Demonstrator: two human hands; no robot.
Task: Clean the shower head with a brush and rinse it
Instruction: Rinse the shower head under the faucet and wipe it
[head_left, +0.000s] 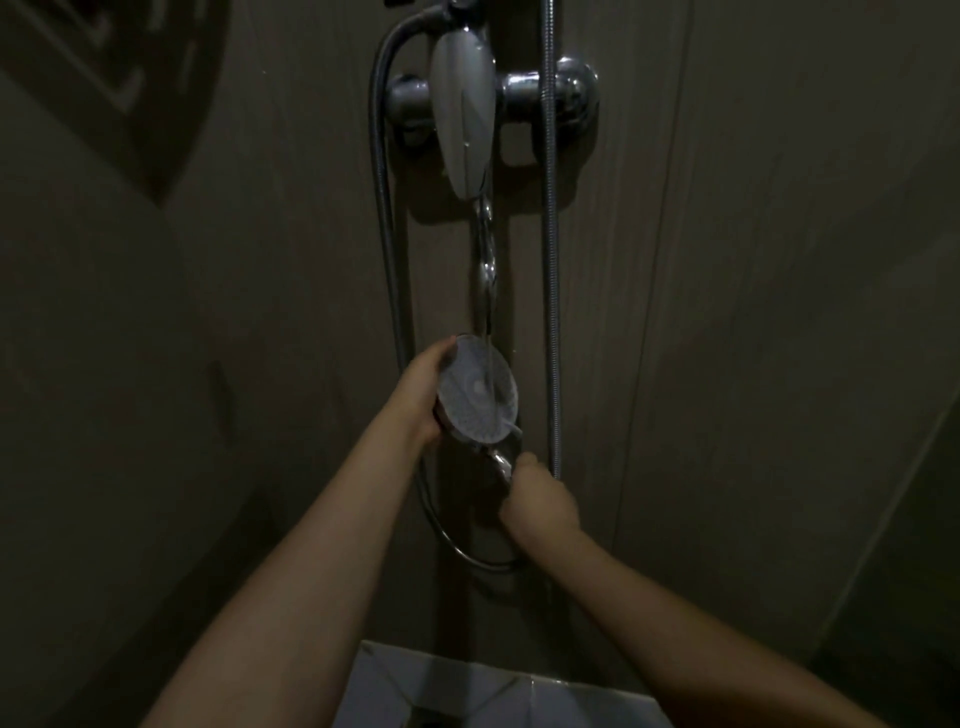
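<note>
- Dim shower wall, chrome mixer tap at top centre, water stream falling from its spout.
- Shower head sits under the stream, nozzle face toward camera, water hitting the face.
- Long axis: face up-left, handle down-right toward the right hand.
- Left hand cups the head's left rim; right hand wraps the handle end. Both touching.
- Hose loops below the hands.
- No brush visible; looks like the rinse step.

Chrome tap, seemingly grey dotted shower head, brownish wall
</note>
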